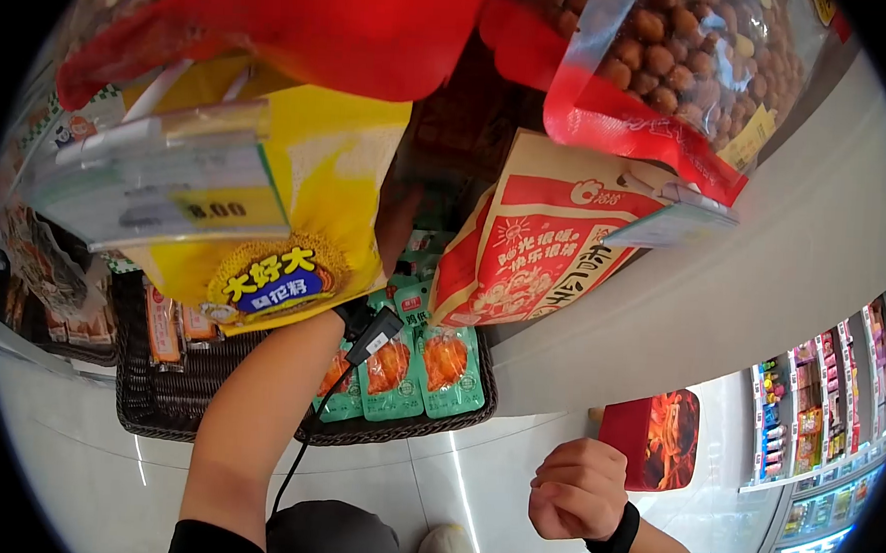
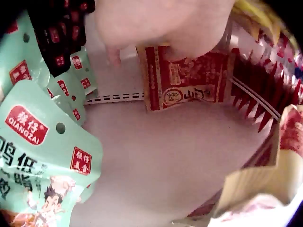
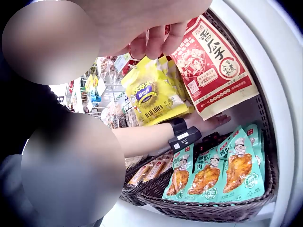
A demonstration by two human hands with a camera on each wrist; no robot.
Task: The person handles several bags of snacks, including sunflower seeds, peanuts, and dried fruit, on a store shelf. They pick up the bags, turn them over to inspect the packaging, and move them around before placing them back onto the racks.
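My left hand (image 2: 165,23) reaches into the shelf space above a brown basket. In the left wrist view it overlaps the top of a red-and-tan seed packet (image 2: 189,82) standing by the back wall; I cannot tell whether it grips the packet. From the right wrist view, the left fingers (image 3: 221,119) look extended beneath a hanging red-and-tan seed bag (image 3: 213,66). Yellow sunflower seed bags (image 1: 306,209) and the hanging bag mostly hide this hand in the head view. My right hand (image 1: 580,489) hangs low, fingers loosely curled, holding nothing.
Green snack pouches (image 1: 444,362) stand in a dark woven basket (image 1: 170,424) below my left wrist. A price tag holder (image 1: 167,187) juts out before the yellow bags. Bags of nuts (image 1: 675,58) hang overhead. A red stool (image 1: 650,438) stands to the right, with stocked shelves (image 1: 827,397) beyond.
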